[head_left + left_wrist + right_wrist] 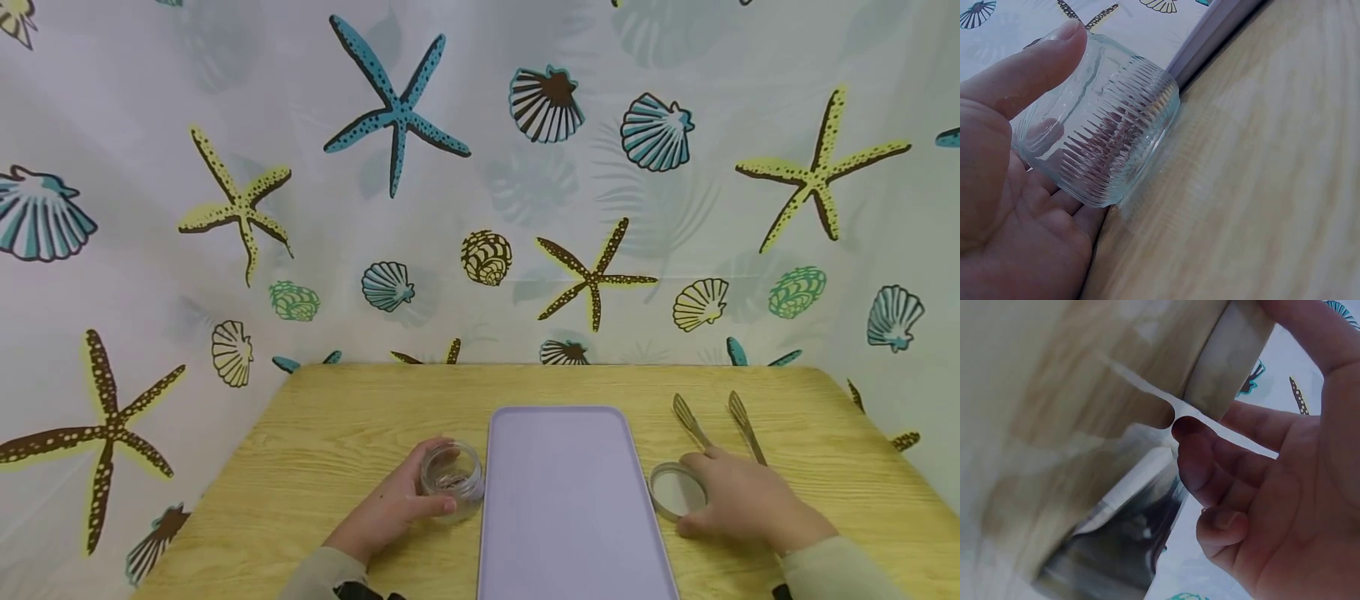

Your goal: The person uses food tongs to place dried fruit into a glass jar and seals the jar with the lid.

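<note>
In the head view, my left hand (397, 504) grips a clear glass jar (453, 479) at the left edge of the tray. The jar is lidless, and its ribbed side (1116, 125) fills the left wrist view, thumb on one side and fingers on the other. Whether anything lies inside is unclear through the ribs. Right of the tray, my right hand (742, 500) pinches the rim of a round lid (678, 492) between thumb and fingers. Metal tongs (746, 425) lie partly beneath or behind that hand; their near end is hidden in the head view.
A pale lilac rectangular tray (566, 500) lies between both hands on the wood-grain table (375, 400). Behind the table hangs a white curtain (465, 183) printed with starfish and shells.
</note>
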`<action>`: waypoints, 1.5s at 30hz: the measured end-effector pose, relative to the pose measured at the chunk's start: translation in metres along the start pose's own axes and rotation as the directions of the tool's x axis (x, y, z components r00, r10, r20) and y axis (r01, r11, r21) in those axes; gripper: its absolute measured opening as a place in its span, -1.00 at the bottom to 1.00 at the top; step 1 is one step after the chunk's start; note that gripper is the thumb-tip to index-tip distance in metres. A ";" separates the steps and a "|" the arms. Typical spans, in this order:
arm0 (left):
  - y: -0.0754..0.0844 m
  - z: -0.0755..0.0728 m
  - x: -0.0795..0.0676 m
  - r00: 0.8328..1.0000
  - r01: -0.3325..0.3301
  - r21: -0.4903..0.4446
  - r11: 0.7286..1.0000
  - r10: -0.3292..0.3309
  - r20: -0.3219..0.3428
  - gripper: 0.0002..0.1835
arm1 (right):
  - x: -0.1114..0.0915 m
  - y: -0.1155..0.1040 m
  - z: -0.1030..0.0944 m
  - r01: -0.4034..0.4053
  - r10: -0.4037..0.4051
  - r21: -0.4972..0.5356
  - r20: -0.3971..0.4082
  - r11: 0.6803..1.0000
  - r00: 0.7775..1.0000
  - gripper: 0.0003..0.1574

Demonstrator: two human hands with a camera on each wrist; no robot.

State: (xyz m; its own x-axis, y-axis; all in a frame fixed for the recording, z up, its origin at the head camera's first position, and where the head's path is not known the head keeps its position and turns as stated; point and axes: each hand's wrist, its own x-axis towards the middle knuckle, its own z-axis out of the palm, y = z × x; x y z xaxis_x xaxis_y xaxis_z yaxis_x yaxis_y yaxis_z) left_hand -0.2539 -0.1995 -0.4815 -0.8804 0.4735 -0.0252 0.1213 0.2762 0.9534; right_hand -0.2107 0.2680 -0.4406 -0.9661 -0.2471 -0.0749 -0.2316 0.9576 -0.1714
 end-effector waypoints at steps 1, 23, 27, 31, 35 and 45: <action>0.000 0.000 0.000 1.000 0.000 -0.005 1.000 0.000 0.002 -0.12 | 0.001 -0.001 0.000 0.001 -0.001 0.001 0.003 1.000 1.000 0.14; 0.002 0.003 -0.002 1.000 -0.012 -0.021 1.000 0.012 0.013 -0.14 | -0.001 0.000 -0.003 0.040 -0.024 0.208 -0.078 0.977 0.997 0.16; 0.001 0.001 0.000 1.000 -0.003 -0.010 1.000 0.003 0.003 -0.10 | 0.001 0.000 -0.003 0.059 -0.036 0.222 -0.106 0.973 0.994 0.15; 0.001 0.001 0.000 1.000 -0.003 -0.012 1.000 0.004 0.010 -0.09 | 0.002 -0.001 -0.004 0.067 -0.040 0.213 -0.127 0.975 0.991 0.16; 0.001 0.000 0.000 1.000 -0.005 -0.002 1.000 0.005 0.011 -0.10 | 0.005 -0.006 -0.007 0.076 -0.041 0.224 -0.155 0.972 0.987 0.16; 0.000 0.000 -0.001 1.000 0.005 -0.007 1.000 -0.005 -0.001 -0.12 | 0.024 -0.045 -0.020 0.188 -0.117 0.287 -0.247 0.939 0.962 0.11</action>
State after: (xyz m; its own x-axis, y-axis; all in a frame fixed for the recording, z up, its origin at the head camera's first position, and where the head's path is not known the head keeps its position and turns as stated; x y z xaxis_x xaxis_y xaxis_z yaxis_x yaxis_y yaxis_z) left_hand -0.2534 -0.1997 -0.4813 -0.8815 0.4712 -0.0299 0.1136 0.2730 0.9553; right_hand -0.2255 0.2222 -0.4153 -0.9304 -0.3131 0.1904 -0.3663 0.8107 -0.4567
